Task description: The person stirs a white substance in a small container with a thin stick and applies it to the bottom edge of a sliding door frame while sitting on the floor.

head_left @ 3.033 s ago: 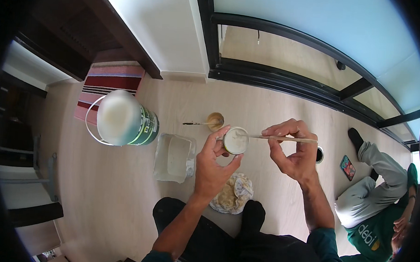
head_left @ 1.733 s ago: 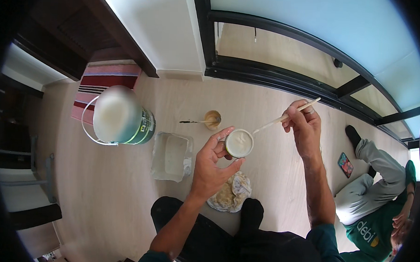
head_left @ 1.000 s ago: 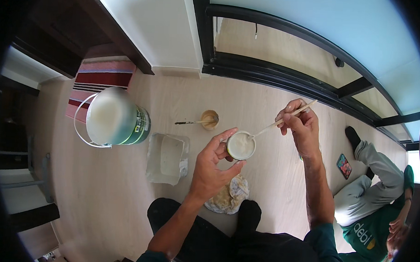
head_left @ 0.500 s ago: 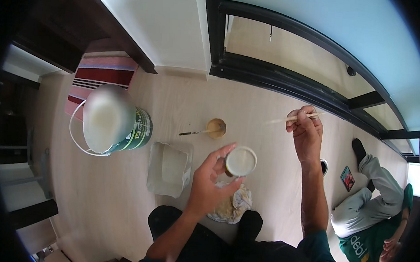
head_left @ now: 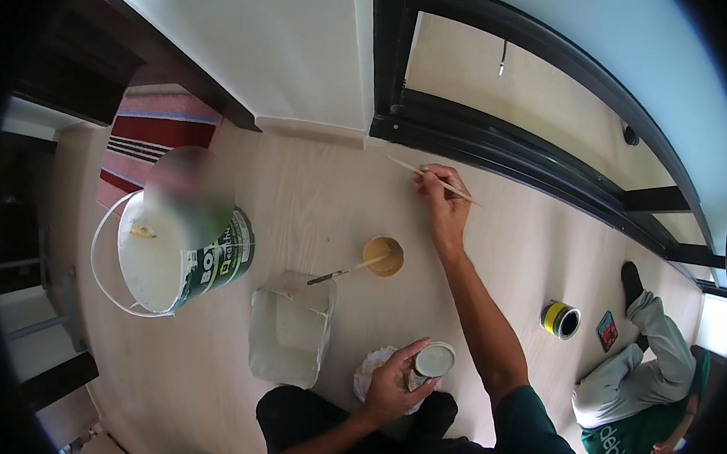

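Observation:
My left hand (head_left: 391, 387) grips a small can (head_left: 434, 360) of pale cream paint, low over a crumpled stained cloth (head_left: 368, 371) by my feet. My right hand (head_left: 443, 204), reaching out toward the black-framed glass, pinches a thin wooden stick (head_left: 403, 165) with a pale end, apart from the can. Between my hands on the floor is a small tan cup (head_left: 383, 260) with a brush (head_left: 322, 279) laid across it. A translucent plastic tub (head_left: 266, 320) lies left of my left hand.
A large paint bucket (head_left: 228, 253) stands at the left beside a striped mat (head_left: 161, 122). On the right are an open can (head_left: 551, 318) with yellow band, a phone (head_left: 607, 331) and a seated person (head_left: 649, 365). A black-framed glass partition (head_left: 513, 144) runs along the back.
My right hand has lifted the stick away from the can and stretched forward and left. My left hand with the can has dropped toward the cloth. The view has shifted.

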`<state>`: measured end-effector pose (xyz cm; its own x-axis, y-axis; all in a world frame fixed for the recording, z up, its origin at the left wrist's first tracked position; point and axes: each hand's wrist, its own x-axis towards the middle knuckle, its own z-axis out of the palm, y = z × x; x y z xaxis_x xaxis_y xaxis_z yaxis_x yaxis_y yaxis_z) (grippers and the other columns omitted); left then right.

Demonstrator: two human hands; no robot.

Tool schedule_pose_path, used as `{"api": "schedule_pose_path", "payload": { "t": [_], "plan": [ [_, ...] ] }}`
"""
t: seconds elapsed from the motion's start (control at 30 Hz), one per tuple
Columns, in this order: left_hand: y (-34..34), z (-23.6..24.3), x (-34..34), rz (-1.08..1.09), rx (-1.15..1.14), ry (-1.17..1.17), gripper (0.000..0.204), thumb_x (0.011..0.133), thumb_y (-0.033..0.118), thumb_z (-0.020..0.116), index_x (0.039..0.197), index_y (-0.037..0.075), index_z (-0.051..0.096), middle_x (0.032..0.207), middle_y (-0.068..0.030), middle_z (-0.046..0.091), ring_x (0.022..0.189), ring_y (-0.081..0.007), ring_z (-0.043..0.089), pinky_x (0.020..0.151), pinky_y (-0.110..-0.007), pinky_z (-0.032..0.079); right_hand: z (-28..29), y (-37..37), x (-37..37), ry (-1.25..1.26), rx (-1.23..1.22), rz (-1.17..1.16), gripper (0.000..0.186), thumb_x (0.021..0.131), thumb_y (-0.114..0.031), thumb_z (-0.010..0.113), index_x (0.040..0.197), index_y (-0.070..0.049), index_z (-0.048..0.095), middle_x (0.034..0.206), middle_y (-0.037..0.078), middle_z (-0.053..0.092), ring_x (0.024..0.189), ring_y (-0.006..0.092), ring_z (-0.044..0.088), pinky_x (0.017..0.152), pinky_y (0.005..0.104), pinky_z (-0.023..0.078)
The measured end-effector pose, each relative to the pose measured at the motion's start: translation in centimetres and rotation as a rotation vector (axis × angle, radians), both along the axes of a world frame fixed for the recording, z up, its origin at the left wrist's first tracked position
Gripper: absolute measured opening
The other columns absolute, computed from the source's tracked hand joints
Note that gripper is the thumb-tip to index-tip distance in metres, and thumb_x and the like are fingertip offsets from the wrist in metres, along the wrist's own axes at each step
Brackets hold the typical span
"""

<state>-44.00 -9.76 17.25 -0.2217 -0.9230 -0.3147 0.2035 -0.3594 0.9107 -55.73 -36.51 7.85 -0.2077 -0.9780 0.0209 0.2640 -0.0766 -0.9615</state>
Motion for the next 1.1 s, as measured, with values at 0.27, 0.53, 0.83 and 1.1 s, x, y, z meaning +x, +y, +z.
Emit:
{"api": "schedule_pose_path", "payload": {
  "t": [0.27, 0.53, 0.83, 1.1],
  "plan": [
    [1.0, -2.9, -2.0, 0.113, 0.024, -0.045, 0.069, 0.089, -0.006, 0.077, 0.149, -0.006, 0.043, 0.144, -0.0205, 0.059, 0.129, -0.0243, 0.062, 0.112, -0.037, 0.048, -1.4, -3.2, 2.2, 0.234, -0.033, -0.056, 0.008, 0.097, -0.007, 0.070, 0.101, -0.001, 0.073, 0.087, -0.004, 0.066, 0.079, 0.0032, 0.054, 0.069, 0.0200, 0.046],
    [1.2, -3.2, -2.3, 0.147, 0.115, -0.024, 0.071, 0.089, -0.007, 0.077, 0.150, -0.006, 0.040, 0.141, -0.0203, 0.061, 0.127, -0.0250, 0.064, 0.111, -0.037, 0.049, -1.3, -4.4, 2.5, 0.267, 0.040, -0.057, 0.013, 0.099, -0.011, 0.069, 0.101, 0.000, 0.076, 0.083, -0.004, 0.066, 0.075, 0.0039, 0.053, 0.065, 0.0206, 0.044],
    [1.3, -3.1, -2.7, 0.139, 0.120, -0.065, 0.069, 0.089, -0.006, 0.078, 0.148, -0.007, 0.043, 0.140, -0.0212, 0.062, 0.126, -0.0236, 0.064, 0.111, -0.037, 0.049, -1.7, -4.9, 2.7, 0.324, 0.006, -0.036, 0.014, 0.098, -0.011, 0.071, 0.102, 0.000, 0.077, 0.083, -0.005, 0.066, 0.074, 0.0038, 0.052, 0.064, 0.0208, 0.044],
    [1.5, -3.3, -2.8, 0.124, 0.110, -0.081, 0.069, 0.088, -0.005, 0.079, 0.147, -0.008, 0.043, 0.143, -0.0231, 0.060, 0.128, -0.0256, 0.064, 0.111, -0.038, 0.050, -2.0, -4.9, 2.9, 0.314, -0.002, -0.038, 0.014, 0.098, -0.011, 0.072, 0.102, 0.001, 0.077, 0.082, -0.004, 0.067, 0.072, 0.0045, 0.053, 0.063, 0.0214, 0.045]
  ]
}}
